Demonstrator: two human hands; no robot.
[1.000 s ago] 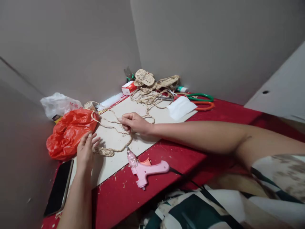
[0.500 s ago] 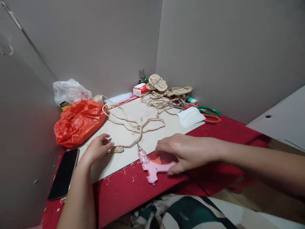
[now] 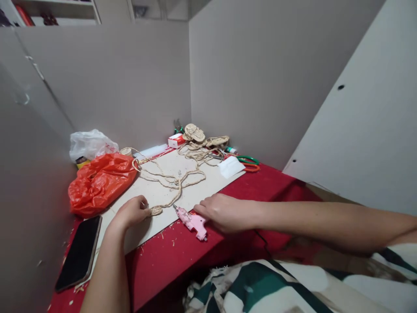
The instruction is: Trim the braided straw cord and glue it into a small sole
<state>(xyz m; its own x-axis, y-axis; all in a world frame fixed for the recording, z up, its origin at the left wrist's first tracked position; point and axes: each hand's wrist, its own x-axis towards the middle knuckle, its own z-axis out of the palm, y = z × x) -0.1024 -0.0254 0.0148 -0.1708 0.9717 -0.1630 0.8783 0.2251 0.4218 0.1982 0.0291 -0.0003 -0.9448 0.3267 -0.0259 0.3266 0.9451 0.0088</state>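
Note:
My left hand (image 3: 133, 211) is closed with its fingertips on the small flat coil (image 3: 156, 211) at the end of a braided straw rope (image 3: 180, 184). From that coil the rope runs in loose loops over the pale board (image 3: 166, 195). My right hand (image 3: 223, 213) is wrapped over the handle of a pink glue gun (image 3: 192, 221), hiding the handle. The gun lies at the board's near edge, its metal nozzle pointing at the rope beside the coil.
At left lie a black phone (image 3: 80, 252), an orange plastic bag (image 3: 104, 182) and a white bag (image 3: 93, 145). Woven straw pieces (image 3: 194, 132), a small red-and-white box (image 3: 176, 141), pliers (image 3: 178, 127), a white paper (image 3: 230, 167) and green and orange handles (image 3: 249, 160) sit toward the back.
My right hand has closed over the glue gun's handle, which was in plain sight before. The left hand stays at the coil. The camera view has tilted up and turned right.

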